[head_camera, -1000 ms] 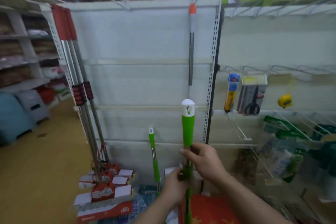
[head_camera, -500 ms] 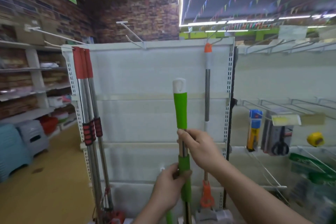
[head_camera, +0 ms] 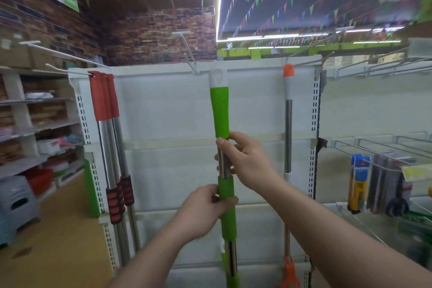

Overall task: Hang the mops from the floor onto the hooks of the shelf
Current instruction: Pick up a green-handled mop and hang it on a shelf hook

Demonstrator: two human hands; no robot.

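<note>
**Green mop raised to the top rail, both hands on the shaft**

Green-handled mop (head_camera: 219, 110) is held upright in front of the white shelf panel (head_camera: 163, 105). Its white cap (head_camera: 217, 78), with a hanging hole, sits level with the panel's top edge, just right of the base of the middle wire hook (head_camera: 188, 52). I cannot tell whether the two touch.

Right hand (head_camera: 245, 159) grasps the bare steel shaft directly under the upper green grip. Left hand (head_camera: 203, 210) is clenched round the lower green sleeve.

Red-handled mops (head_camera: 102, 100) hang from the left hook. Orange-capped mop (head_camera: 288, 91) hangs at the panel's right side. Packaged tools (head_camera: 357, 182) hang further right.
</note>
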